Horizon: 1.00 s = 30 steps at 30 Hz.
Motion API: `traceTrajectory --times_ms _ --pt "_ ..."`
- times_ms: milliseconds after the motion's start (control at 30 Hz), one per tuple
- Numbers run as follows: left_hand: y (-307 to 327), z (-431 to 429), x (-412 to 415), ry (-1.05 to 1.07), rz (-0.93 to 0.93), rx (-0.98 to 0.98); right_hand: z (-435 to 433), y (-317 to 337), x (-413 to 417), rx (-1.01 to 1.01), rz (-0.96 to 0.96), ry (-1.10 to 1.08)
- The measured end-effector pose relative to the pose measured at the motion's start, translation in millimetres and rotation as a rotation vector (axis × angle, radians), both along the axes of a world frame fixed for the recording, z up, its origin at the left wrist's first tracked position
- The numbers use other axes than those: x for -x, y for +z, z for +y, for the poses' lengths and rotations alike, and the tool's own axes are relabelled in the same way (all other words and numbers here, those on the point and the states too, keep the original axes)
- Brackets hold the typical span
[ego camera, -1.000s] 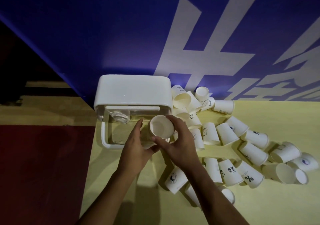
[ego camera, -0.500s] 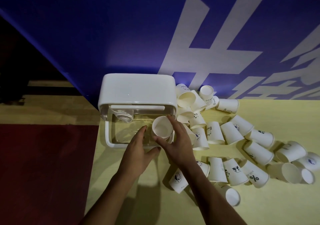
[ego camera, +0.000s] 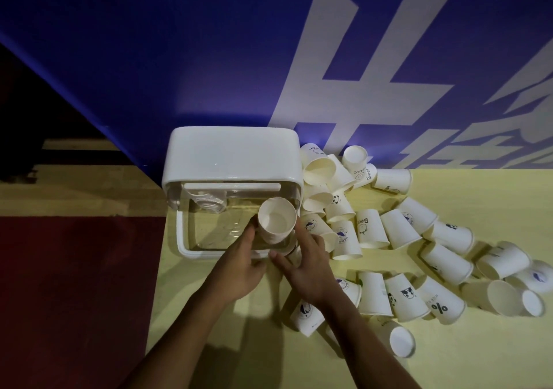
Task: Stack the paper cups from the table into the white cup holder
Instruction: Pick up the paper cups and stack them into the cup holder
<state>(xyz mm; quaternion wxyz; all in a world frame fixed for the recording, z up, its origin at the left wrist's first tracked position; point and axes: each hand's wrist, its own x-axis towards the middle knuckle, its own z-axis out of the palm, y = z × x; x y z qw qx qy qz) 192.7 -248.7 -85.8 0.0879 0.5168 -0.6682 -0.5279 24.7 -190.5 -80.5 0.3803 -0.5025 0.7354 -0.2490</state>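
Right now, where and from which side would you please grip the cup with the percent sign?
Probably at its wide rim end, from the near right. The percent cup lies on its side, base pointing toward the wall, one flank against the panda cup. The rim end sits free on the table, so thumb and fingers can pinch across it.

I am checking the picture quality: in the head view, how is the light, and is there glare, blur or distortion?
Head view: dim, corners dark, one pale light patch on the blue wall; a glare spot on the white cup holder; dark shadows on the yellow table; prints on the paper cups are readable, so little blur; wide-angle stretch toward the edges.
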Motion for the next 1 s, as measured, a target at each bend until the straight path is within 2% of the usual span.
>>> traceTrajectory --times_ms 133,467,700,1000 --pt "-6 -11 2 0.048 0.019 -0.061 -17 7 -3 -0.068 0.01 0.049" --pt "-34 -58 6 0.091 0.033 -0.142 -58 15 -7 -0.107 -0.171 -0.054" --pt "-21 -62 15 0.084 0.003 -0.139 -67 14 -6 -0.171 -0.135 -0.083" --pt "-7 -56 16 0.121 -0.021 -0.106 -38 21 0 -0.062 -0.101 -0.104"
